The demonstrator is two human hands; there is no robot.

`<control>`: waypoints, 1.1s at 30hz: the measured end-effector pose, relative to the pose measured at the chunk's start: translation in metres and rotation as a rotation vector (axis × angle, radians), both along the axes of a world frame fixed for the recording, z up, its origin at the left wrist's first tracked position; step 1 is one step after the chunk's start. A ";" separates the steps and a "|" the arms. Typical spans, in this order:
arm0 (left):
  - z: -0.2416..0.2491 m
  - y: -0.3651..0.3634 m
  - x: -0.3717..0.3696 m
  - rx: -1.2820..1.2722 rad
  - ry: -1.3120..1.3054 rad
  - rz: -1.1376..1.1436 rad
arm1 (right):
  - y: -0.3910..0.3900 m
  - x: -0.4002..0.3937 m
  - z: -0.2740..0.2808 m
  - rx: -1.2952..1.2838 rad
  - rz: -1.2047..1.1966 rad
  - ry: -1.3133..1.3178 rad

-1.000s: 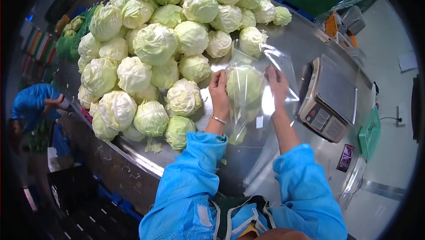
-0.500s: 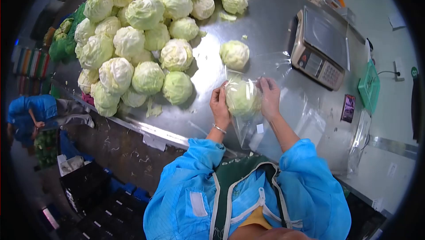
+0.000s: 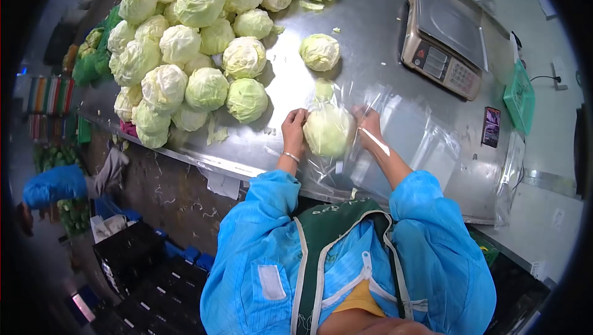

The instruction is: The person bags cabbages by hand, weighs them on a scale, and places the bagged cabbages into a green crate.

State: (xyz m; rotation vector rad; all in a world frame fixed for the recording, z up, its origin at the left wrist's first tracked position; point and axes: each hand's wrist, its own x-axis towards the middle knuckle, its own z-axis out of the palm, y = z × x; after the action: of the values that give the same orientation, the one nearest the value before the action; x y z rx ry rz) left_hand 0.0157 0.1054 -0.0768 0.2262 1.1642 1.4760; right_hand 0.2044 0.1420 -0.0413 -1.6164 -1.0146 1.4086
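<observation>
Hands, left (image 3: 294,130) and right (image 3: 369,126), grip opposite sides of a clear plastic bag (image 3: 333,165) around a cabbage (image 3: 329,130) above the worktop (image 3: 364,38) in the head view; a loose cabbage (image 3: 320,52) lies just beyond, between the cabbage pile (image 3: 201,45) and the scale (image 3: 441,41).

Shiny film (image 3: 338,95) keeps me from clearly seeing the fingertips of my right grip (image 3: 369,127); beyond it, the cabbage heap (image 3: 201,6) runs out of view, and the lettering on the scale (image 3: 441,48) is unreadably small.
</observation>
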 end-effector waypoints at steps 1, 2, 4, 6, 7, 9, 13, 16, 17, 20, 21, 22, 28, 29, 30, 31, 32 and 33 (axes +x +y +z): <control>0.008 -0.003 0.001 -0.029 -0.055 0.005 | 0.001 -0.001 -0.004 -0.025 -0.068 0.185; 0.011 -0.006 0.002 -0.011 -0.086 -0.019 | 0.000 0.002 -0.005 -0.033 -0.059 0.282; 0.014 -0.013 0.002 0.024 -0.143 -0.065 | -0.003 0.000 0.018 -0.046 -0.040 0.482; 0.014 -0.016 -0.002 0.031 -0.145 -0.139 | -0.003 0.002 0.020 -0.029 -0.032 0.567; 0.019 -0.017 -0.009 0.044 -0.143 -0.173 | -0.002 0.004 0.017 -0.013 -0.010 0.572; 0.026 -0.019 -0.018 0.081 -0.195 -0.222 | -0.005 0.011 0.016 -0.027 0.029 0.597; 0.028 -0.011 -0.016 0.144 0.012 -0.309 | 0.002 0.009 0.019 -0.093 0.034 0.510; 0.012 -0.005 0.003 0.069 0.112 -0.262 | 0.011 0.010 -0.007 -0.077 0.104 0.393; 0.023 -0.008 0.010 -0.017 -0.124 -0.190 | 0.013 0.012 -0.019 -0.062 0.150 0.370; 0.041 -0.015 0.016 0.077 -0.050 -0.193 | 0.006 0.008 0.027 -0.103 0.036 0.553; 0.049 -0.017 0.016 0.216 -0.011 -0.169 | 0.005 0.010 0.035 -0.042 0.082 0.548; 0.057 -0.019 0.015 0.274 0.084 -0.219 | 0.003 0.013 0.041 0.016 0.124 0.544; 0.160 -0.039 -0.003 0.594 0.472 -0.432 | -0.033 0.038 0.162 0.486 0.550 0.190; 0.183 -0.039 -0.009 0.653 0.502 -0.461 | -0.036 0.043 0.184 0.550 0.591 0.196; 0.203 -0.034 -0.014 0.836 0.724 -0.435 | -0.039 0.048 0.204 0.611 0.631 0.203; 0.224 -0.027 -0.017 0.913 0.761 -0.437 | -0.036 0.050 0.227 0.733 0.640 0.171; 0.244 -0.020 -0.018 0.994 0.799 -0.439 | -0.028 0.050 0.247 0.857 0.645 0.137; 0.261 -0.014 -0.016 1.057 0.775 -0.389 | -0.020 0.049 0.260 0.959 0.609 0.162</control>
State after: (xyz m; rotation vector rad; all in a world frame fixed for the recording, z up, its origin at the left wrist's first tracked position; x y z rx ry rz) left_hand -0.0004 0.0917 0.1846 1.7607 0.7021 1.5460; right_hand 0.2529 0.1224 0.2188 -0.4983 -1.8004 1.0748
